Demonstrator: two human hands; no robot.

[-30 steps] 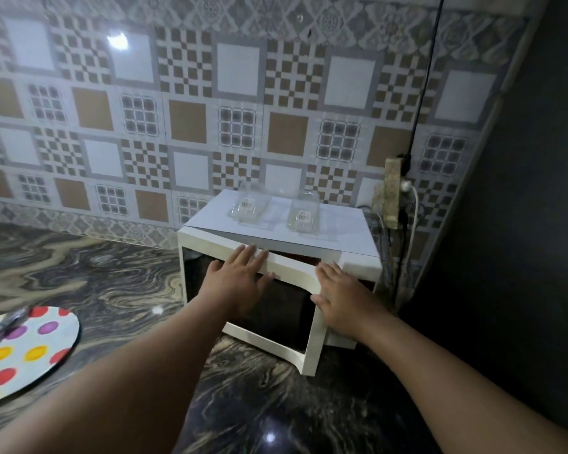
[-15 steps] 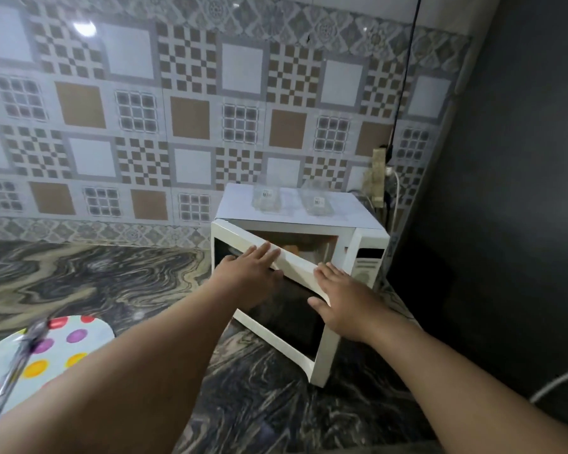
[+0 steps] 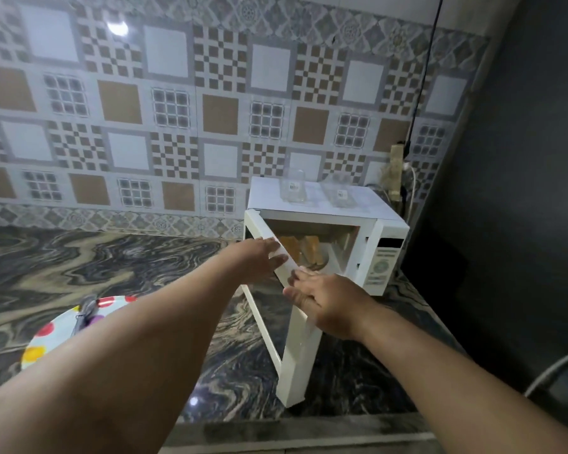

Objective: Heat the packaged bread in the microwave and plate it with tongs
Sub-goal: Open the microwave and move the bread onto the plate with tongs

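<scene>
- Nearest, a spotted plate point(image 3: 43, 335) sits at the counter point(image 3: 118, 257) edge with the tongs point(image 3: 85, 314) lying across it. The left forearm passes right over them. I judge a careless swing back could knock the tongs off or shove the plate.
- The microwave door point(image 3: 292, 342) stands swung out toward the person. The left hand point(image 3: 259, 257) lies flat and spread against its outer face, gripping nothing. The right hand point(image 3: 322, 299) has its fingers point(image 3: 300, 278) curled over the door's top edge. A hard pull could drag the light microwave point(image 3: 384, 244) forward on the polished counter.
- Inside the cavity, the bread point(image 3: 304, 249) rests on the turntable. It may be hot, so reaching in bare-handed risks a burn.
- Farthest, two clear containers point(image 3: 294, 188) stand on the microwave's top. A jolt could topple them.
</scene>
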